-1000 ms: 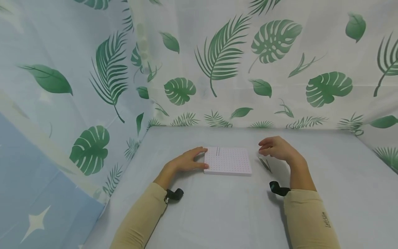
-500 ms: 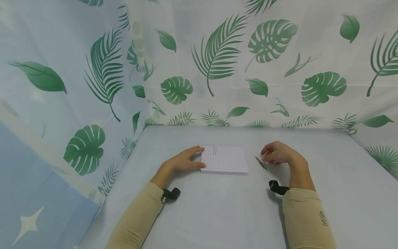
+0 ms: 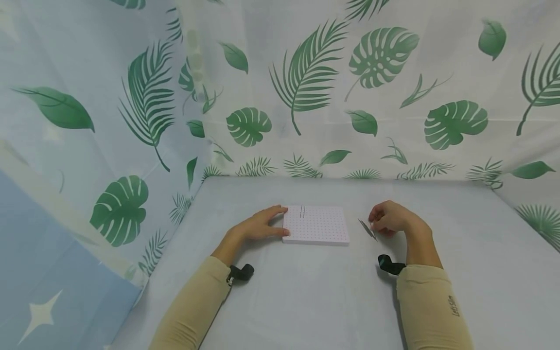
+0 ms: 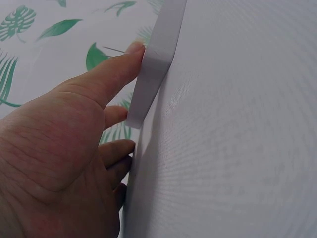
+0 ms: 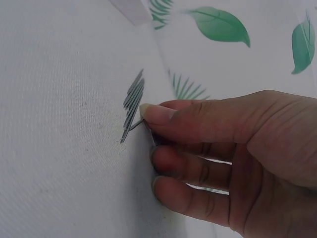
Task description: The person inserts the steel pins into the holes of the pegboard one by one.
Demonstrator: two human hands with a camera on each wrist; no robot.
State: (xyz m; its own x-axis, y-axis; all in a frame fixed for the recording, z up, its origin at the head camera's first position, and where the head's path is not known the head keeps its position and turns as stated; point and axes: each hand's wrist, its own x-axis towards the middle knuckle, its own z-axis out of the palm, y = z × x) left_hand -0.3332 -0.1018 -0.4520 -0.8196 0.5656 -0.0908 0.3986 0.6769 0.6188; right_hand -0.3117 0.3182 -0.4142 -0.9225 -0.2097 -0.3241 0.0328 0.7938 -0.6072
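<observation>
Right hand [image 3: 389, 218] has come down to the pin bundle over the last second; thumb and fingertip now narrowed, pinching one metal pin [image 5: 137, 125]. Left hand [image 3: 258, 226] hasn't shifted: spread wide, thumb and fingertip touching the white board [image 3: 315, 228] at its left edge. Board lies flat, two thin dark lines [image 3: 302, 211] near its far-left corner, too small to identify. Pin bundle [image 5: 132, 104] lies slanted off the board's right edge, visible gap between. Roomy stretch of table [image 3: 302, 291] from the board's near edge toward the person; narrower strip behind, up to the leaf-print curtain [image 3: 306, 141]. More tabletop right of the right hand.
</observation>
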